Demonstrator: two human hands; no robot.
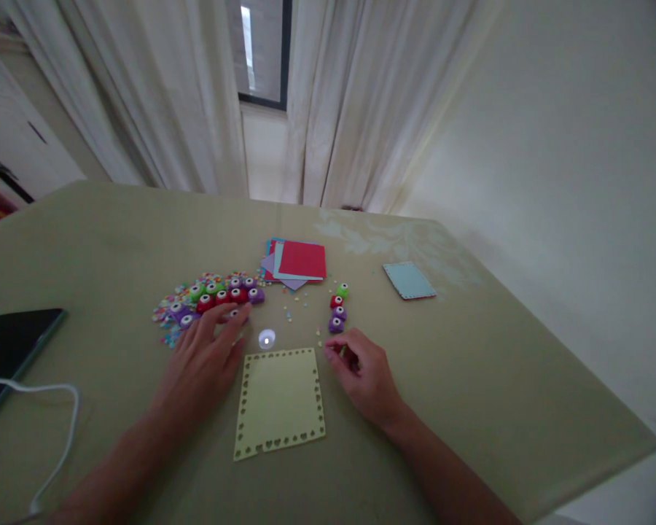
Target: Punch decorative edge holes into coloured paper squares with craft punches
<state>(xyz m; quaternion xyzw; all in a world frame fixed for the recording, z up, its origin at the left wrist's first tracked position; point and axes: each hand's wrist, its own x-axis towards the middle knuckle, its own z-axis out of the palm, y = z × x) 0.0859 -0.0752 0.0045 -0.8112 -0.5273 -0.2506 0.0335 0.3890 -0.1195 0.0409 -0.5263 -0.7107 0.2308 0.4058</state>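
A yellow paper sheet [281, 401] lies between my hands, with small shapes punched out along its edges. My left hand [211, 354] lies palm down with fingers apart, its fingertips at a cluster of small red, green and purple eye-faced pieces that look like craft punches [221, 297]. One purple piece is partly hidden under those fingers. My right hand [364, 372] is closed in a pinch beside the sheet's upper right corner; what it holds, if anything, is hidden. Just above it stands a short line of similar eye-faced pieces [337, 313]. A small clear round disc [267, 338] sits above the sheet.
Colourful paper bits [169, 310] spread around the cluster. Further back is a stack of coloured paper squares [300, 261]. A light blue punched square [409, 281] lies at the right. On the left are a dark tablet or phone [16, 335] and a white cable [68, 430].
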